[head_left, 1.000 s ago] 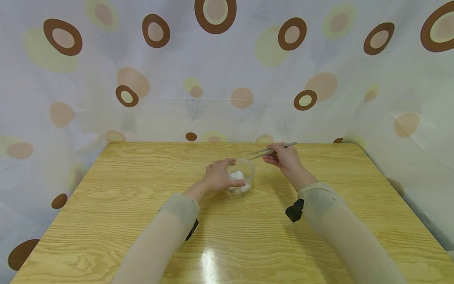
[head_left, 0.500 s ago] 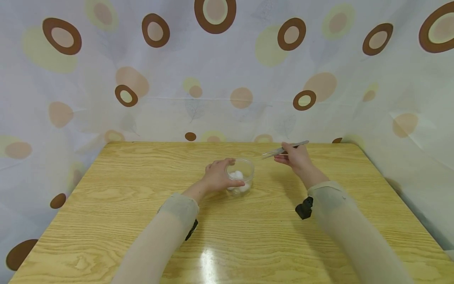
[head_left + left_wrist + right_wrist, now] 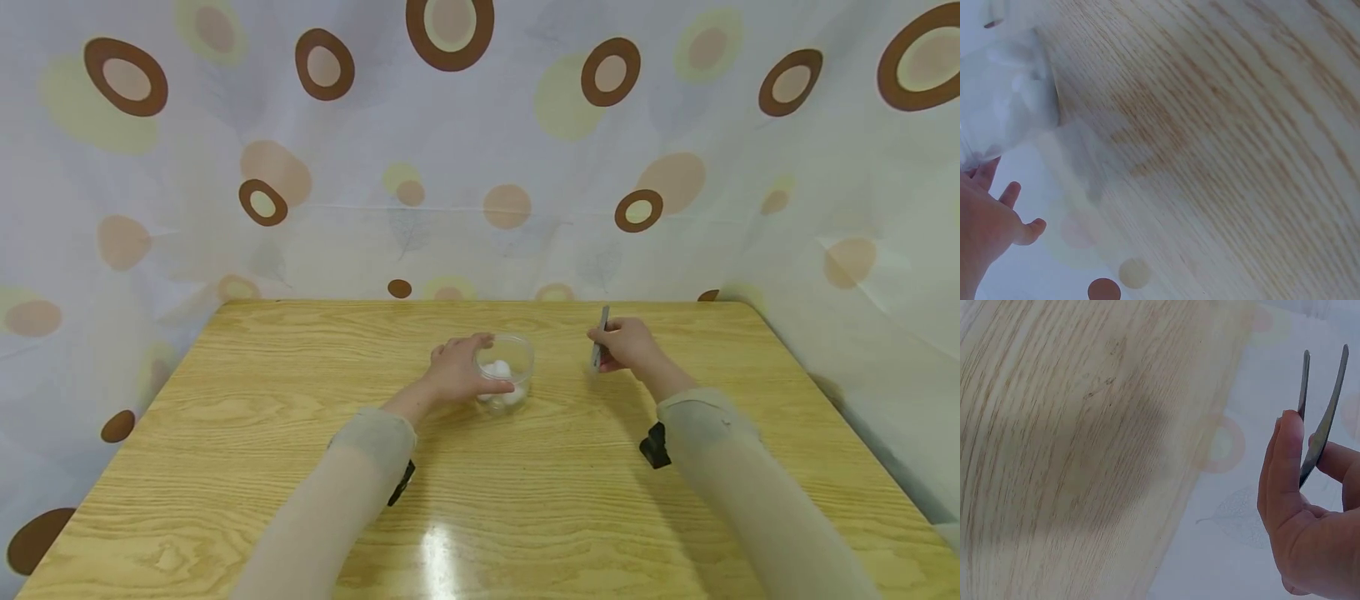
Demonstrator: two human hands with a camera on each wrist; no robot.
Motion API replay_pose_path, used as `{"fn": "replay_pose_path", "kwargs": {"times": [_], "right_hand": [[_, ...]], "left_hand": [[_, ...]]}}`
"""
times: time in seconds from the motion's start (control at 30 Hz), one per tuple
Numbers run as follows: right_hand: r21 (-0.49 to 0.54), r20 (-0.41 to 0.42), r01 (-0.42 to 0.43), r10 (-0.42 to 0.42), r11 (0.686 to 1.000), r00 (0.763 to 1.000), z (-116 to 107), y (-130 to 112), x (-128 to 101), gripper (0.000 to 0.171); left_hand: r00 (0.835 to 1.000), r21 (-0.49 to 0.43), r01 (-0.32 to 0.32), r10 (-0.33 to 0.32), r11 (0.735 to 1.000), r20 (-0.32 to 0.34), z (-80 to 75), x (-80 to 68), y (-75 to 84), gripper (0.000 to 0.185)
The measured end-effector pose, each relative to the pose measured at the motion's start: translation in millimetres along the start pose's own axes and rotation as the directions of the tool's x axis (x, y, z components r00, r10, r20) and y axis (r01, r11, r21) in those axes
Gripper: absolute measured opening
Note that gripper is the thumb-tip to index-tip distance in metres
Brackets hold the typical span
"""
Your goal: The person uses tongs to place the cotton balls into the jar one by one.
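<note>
A clear plastic tub stands on the table, with several white cotton balls inside. My left hand grips the tub from the left, its thumb at the near side and its fingers at the far rim. In the left wrist view the tub shows white balls blurred through its wall, beside the hand. To the right of the tub, my right hand pinches metal tweezers above the table. The right wrist view has the tweezers with their tips apart and nothing between them.
The wooden table reaches back to a patterned curtain, which also hangs along both sides. Black wrist devices show under the sleeves, the right one more plainly. Light glares on the table's near part.
My right hand has moved right, away from the tub, and the tweezers have turned from slanting leftward to nearly upright. My left hand keeps its hold on the tub.
</note>
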State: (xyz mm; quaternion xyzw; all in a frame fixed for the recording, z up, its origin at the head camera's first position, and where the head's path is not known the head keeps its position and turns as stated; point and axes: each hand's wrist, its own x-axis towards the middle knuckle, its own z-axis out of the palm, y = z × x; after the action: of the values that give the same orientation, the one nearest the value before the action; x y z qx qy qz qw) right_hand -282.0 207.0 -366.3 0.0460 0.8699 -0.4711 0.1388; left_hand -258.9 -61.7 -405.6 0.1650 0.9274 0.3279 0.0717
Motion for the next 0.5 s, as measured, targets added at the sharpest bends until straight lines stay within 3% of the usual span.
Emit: {"fn": "replay_pose_path", "kwargs": {"times": [0.23,0.5], "right_hand": [[-0.163,-0.016,0.036,-0.039,0.986,0.999,6,0,-1,0.037],[-0.267,-0.025,0.062,-0.072,0.962,0.997,19,-1,0,0.039]], "left_hand": [[1.0,-0.008,-0.002,0.002,1.0,0.014,0.1,3.5,0.2,0.091],[1.0,0.003,0.001,-0.002,1.0,0.008,1.2,4.4,0.5,0.098]]}}
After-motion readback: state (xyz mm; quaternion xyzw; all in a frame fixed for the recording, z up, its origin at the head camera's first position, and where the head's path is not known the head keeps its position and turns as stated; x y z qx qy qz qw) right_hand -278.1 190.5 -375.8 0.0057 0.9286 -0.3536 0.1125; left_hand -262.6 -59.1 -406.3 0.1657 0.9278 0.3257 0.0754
